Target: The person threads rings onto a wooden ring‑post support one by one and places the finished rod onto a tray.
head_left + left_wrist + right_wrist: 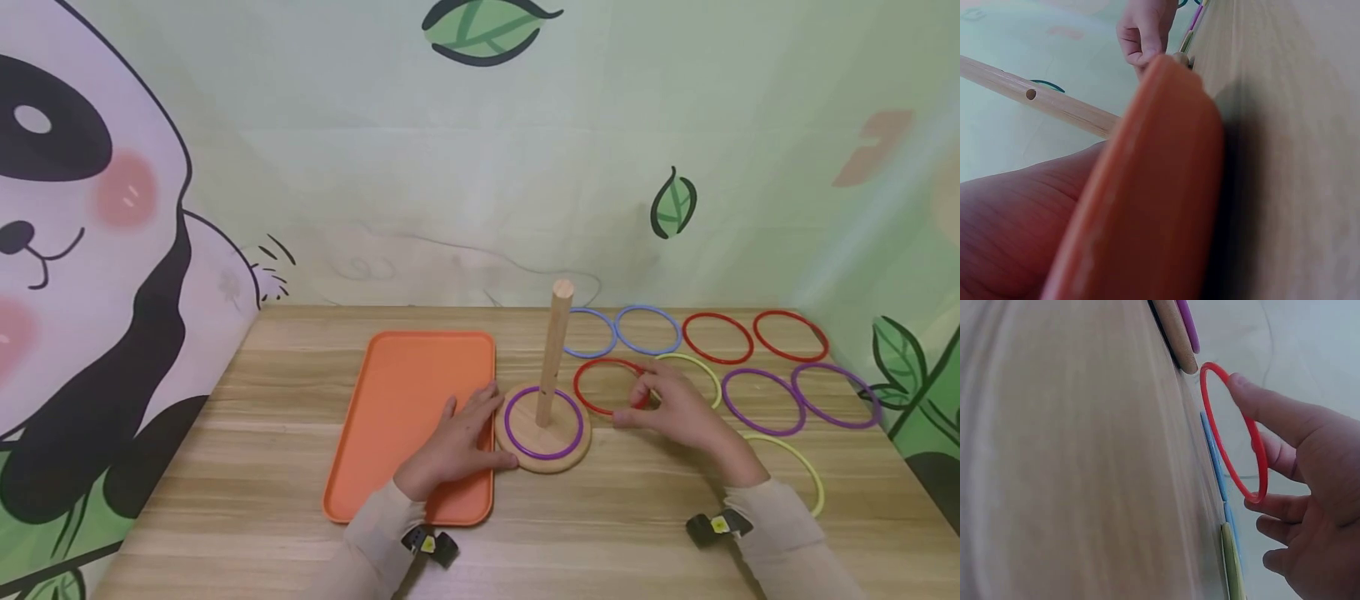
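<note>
A round wooden base [534, 438] with an upright wooden peg [554, 358] stands right of the orange tray [390, 417]. Around the peg's foot a purple ring [507, 427] lies on the base. My left hand [459, 446] reaches over the tray's right edge, fingers extended and thumb apart, at the base's left side; in the left wrist view the tray rim partly hides it. Between thumb and fingers my right hand [678, 408] pinches a red ring [576, 385]. The right wrist view has this red ring [1264, 465] tilted, apart from the table.
Behind the peg lie two blue rings [616, 333], one partly hidden by it. Two red rings [752, 342] are at the back right, with two purple rings [804, 408] before them. Yellow rings [718, 392] lie by my right hand and forearm. A patterned wall backs the table.
</note>
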A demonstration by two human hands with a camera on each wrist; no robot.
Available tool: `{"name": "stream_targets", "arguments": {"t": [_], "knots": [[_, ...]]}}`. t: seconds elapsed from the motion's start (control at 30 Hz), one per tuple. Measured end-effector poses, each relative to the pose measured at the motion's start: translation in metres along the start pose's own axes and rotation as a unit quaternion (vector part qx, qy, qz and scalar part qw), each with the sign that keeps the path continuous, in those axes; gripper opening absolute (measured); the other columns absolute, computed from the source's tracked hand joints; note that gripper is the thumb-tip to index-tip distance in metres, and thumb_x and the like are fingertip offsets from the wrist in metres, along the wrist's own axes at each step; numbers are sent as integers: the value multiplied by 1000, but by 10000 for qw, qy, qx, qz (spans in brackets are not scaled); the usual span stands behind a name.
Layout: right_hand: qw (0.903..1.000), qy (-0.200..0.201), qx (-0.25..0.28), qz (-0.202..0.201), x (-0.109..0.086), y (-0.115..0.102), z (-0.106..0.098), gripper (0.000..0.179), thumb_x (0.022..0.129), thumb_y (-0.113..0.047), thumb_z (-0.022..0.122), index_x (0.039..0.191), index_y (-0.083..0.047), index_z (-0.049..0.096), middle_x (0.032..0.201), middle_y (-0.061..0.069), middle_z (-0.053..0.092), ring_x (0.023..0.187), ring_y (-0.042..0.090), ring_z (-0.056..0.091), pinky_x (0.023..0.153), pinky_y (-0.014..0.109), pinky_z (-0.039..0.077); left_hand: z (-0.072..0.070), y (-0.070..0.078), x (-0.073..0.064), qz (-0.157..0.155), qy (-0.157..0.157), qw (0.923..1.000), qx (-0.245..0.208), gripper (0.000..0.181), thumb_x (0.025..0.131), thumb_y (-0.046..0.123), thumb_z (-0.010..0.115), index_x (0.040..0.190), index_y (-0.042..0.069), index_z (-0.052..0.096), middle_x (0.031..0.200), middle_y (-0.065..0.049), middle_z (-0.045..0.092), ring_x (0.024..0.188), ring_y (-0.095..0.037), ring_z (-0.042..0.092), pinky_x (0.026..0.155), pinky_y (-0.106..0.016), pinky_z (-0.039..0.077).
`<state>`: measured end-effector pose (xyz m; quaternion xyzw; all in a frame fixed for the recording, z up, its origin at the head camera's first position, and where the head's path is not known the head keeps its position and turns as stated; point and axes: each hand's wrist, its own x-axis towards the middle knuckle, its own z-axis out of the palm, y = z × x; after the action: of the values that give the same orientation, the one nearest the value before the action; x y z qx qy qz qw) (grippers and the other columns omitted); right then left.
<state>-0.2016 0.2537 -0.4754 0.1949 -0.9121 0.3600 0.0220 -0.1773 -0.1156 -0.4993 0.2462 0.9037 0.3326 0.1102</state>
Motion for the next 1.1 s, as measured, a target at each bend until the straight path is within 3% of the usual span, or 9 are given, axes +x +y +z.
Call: {"name": "stream_targets", "arguments": {"t": [0.37, 0.7, 1.1], "knots": [[9994, 266, 100, -199, 3, -4, -1, 32, 80, -24, 95, 76, -18, 63, 144, 40, 53, 140, 59, 43, 116, 71, 29, 0, 0, 0, 10, -9, 10000, 12, 99, 90, 50, 82, 165, 7, 35, 175, -12, 19, 162, -29, 14, 127, -59, -6], [9956, 664, -111, -650, 4, -7, -4, 34, 76, -18, 97, 72, -20, 63, 134, 39, 61, 131, 59, 53, 110, 71, 38, 0, 1, 0, -9, 1, 10000, 1, 99, 90, 51, 82, 165, 7, 35, 175, -11, 20, 162, -28, 14, 127, -59, -6], [9983, 532, -36, -225, 1, -23, -17, 32, 80, -24, 95, 76, -19, 63, 149, 32, 53, 138, 59, 45, 109, 74, 36, -1, 3, -2, 29, -23, 10000, -20, 99, 90, 50, 82, 165, 6, 35, 175, -12, 19, 162, -29, 14, 127, -60, -6]]}}
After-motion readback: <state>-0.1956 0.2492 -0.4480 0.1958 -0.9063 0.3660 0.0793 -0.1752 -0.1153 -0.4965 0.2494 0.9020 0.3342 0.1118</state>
